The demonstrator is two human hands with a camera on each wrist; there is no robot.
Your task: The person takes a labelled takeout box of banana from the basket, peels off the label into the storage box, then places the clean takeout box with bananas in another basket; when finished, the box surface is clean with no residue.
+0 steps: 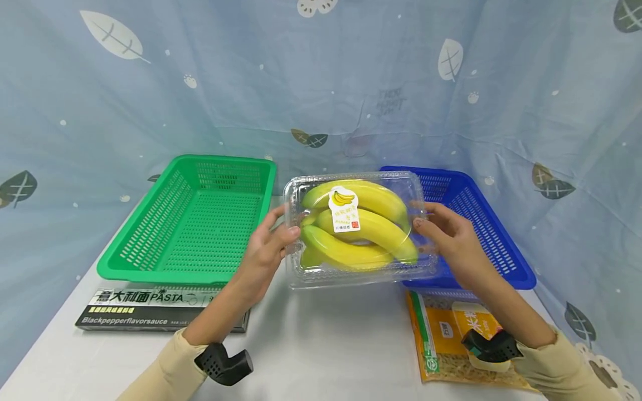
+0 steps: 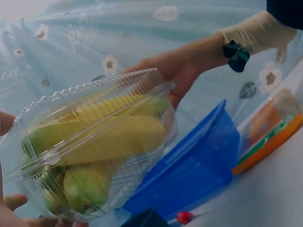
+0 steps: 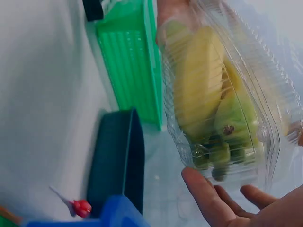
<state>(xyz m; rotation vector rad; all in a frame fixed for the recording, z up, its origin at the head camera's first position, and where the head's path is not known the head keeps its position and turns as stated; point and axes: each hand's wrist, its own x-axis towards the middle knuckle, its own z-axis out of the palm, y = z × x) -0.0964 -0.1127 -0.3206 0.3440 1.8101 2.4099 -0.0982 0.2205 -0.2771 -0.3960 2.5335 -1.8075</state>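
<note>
Both hands hold up a clear plastic clamshell box (image 1: 361, 278) of yellow-green bananas (image 1: 373, 223), raised in front of me and slightly tilted. A white label (image 1: 344, 210) with a banana picture sits on its lid. My left hand (image 1: 262, 250) grips the box's left end, thumb on the near side. At the opposite end, my right hand (image 1: 451, 239) grips it with the thumb on the front. In the left wrist view the box (image 2: 28, 172) appears from its side, the lid closed. The right wrist view shows fingers (image 3: 208, 198) bent at the box's end.
A green basket (image 1: 185, 277) stands at the left, a blue basket (image 1: 501, 234) at the right, partly behind the box. In front of them lie a pasta box (image 1: 160, 312) and an orange bag (image 1: 441, 345). The right wrist view also shows a dark teal bin (image 3: 111, 161) and a small red object (image 3: 81, 208).
</note>
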